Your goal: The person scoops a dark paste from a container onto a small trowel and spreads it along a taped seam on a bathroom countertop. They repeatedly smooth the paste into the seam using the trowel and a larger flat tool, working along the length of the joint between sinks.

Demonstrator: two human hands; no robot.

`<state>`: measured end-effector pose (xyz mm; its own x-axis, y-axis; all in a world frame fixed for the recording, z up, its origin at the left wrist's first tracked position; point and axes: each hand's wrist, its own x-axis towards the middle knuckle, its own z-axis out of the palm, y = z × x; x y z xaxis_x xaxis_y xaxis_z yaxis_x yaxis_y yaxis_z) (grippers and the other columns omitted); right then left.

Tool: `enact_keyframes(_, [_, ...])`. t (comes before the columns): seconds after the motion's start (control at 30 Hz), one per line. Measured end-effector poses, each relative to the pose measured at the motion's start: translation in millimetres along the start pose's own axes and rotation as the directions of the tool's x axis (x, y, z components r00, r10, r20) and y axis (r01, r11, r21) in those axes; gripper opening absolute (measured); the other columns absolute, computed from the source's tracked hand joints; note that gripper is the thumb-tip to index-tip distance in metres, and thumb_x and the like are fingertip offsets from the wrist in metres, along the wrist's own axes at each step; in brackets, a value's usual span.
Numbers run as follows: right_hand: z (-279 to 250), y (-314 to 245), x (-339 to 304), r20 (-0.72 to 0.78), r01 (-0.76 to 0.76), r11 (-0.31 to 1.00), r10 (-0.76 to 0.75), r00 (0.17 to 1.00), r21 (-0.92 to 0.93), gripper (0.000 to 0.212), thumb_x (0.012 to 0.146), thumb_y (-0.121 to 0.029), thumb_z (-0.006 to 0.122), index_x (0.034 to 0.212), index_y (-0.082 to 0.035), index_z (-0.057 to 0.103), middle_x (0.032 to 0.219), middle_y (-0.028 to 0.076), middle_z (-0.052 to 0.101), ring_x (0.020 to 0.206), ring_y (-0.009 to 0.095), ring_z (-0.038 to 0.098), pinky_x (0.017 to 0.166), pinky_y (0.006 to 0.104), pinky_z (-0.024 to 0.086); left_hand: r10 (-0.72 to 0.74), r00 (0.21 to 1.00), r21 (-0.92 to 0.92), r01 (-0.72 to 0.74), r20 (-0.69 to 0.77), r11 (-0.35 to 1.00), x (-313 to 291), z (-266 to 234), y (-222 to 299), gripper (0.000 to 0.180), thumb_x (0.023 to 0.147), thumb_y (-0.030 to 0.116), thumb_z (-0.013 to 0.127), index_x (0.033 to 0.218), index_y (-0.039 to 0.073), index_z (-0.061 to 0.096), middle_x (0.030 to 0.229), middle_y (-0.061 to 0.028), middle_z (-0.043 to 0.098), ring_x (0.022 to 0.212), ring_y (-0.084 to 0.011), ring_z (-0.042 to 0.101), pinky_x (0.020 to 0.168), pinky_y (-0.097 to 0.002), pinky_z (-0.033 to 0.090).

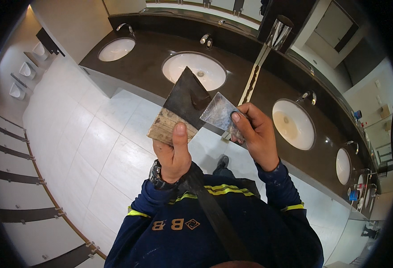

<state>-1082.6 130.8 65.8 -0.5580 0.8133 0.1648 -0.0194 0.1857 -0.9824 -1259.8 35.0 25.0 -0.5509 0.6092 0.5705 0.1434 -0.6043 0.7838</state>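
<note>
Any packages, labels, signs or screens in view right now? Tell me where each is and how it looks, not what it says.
Printed lettering: on the dark blue sleeve below the left hand, orange-tan.
Blue container: far right end of the dark counter, small; too small to tell more.
Cardboard box: far right by the wall, tan, boxy.
No screens or signs that I can make out.

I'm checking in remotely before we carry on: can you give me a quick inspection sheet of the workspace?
Surface: dark counter with white basins, pale tiled floor.
Job's things: wooden board bearing dark paste; metal scraper blade laid against it.
Clutter: small items at the counter's far right end.
Grip: left hand holds the board; right hand holds the scraper.
Cables: nothing seen.
Surroundings: taps, mirror, urinals on the left wall.
</note>
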Motion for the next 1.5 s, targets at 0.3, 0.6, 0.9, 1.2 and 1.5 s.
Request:
enact_keyframes(0.3, [5.8, -14.8, 4.2, -0.025, -0.046, 0.993, 0.049, 0.999, 0.108, 0.022, 0.105, -0.025, 0.062, 0.102, -0.003, 0.064, 0.073, 0.0, 0.064, 0.061, 0.004, 0.06, 0.053, 0.0199, 0.045, 0.053, 0.983, 0.285, -0.103, 0.176, 0.953, -3.2, -7.2, 5.3, 0.03, 0.1, 0.012, 0.06, 0.12, -0.009, 0.064, 0.089, -0.013, 0.07, 0.074, -0.0195, 0.066, 0.068, -0.0302, 0.051])
enact_keyframes(0.6, [-16.2, -29.9, 27.2, -0.105, 0.249, 0.968, -0.246, 0.964, 0.022, 0.016, 0.106, -0.016, 0.057, 0.109, -0.002, 0.063, 0.084, 0.007, 0.07, 0.07, 0.009, 0.066, 0.065, 0.0244, 0.054, -0.254, 0.931, 0.302, 0.171, 0.262, 0.938, -26.6, 0.7, 3.7, 0.026, 0.101, 0.013, 0.058, 0.119, -0.004, 0.069, 0.103, -0.0149, 0.074, 0.089, -0.0241, 0.072, 0.078, -0.0372, 0.055])
enact_keyframes(0.9, [-61.8, 9.8, 34.4, 0.356, 0.668, 0.681, -0.57, 0.74, -0.298, 0.053, 0.09, 0.009, 0.063, 0.139, -0.013, 0.062, 0.134, 0.019, 0.064, 0.114, 0.033, 0.069, 0.092, 0.0369, 0.057, -0.568, 0.816, -0.578, 0.515, 0.105, 0.633, 0.3, 59.7, 5.3, 0.045, 0.107, 0.026, 0.053, 0.146, 0.005, 0.046, 0.138, -0.0102, 0.06, 0.125, -0.0246, 0.061, 0.106, -0.0437, 0.048])
enact_keyframes(1.2, [-167.8, 9.3, 58.8, 0.506, 0.671, 0.626, -0.461, 0.729, -0.397, 0.059, 0.086, 0.001, 0.074, 0.14, -0.02, 0.064, 0.13, 0.019, 0.063, 0.109, 0.035, 0.067, 0.09, 0.0399, 0.058, -0.543, 0.838, -0.511, 0.49, 0.052, 0.706, -16.0, 136.8, -17.7, 0.049, 0.103, 0.023, 0.06, 0.146, 0.003, 0.046, 0.138, -0.01, 0.061, 0.127, -0.0236, 0.059, 0.11, -0.0432, 0.044])
enact_keyframes(1.5, [-239.5, -14.9, 86.3, 0.563, 0.742, 0.308, -0.5, 0.659, -0.596, 0.058, 0.077, 0.002, 0.078, 0.13, -0.02, 0.07, 0.126, 0.017, 0.064, 0.109, 0.033, 0.066, 0.092, 0.0396, 0.056, -0.593, 0.8, -0.232, 0.563, -0.084, 0.793, -16.8, 167.4, -15.4, 0.041, 0.102, 0.025, 0.064, 0.133, -0.002, 0.056, 0.12, -0.0091, 0.069, 0.108, -0.0162, 0.067, 0.095, -0.0301, 0.051])
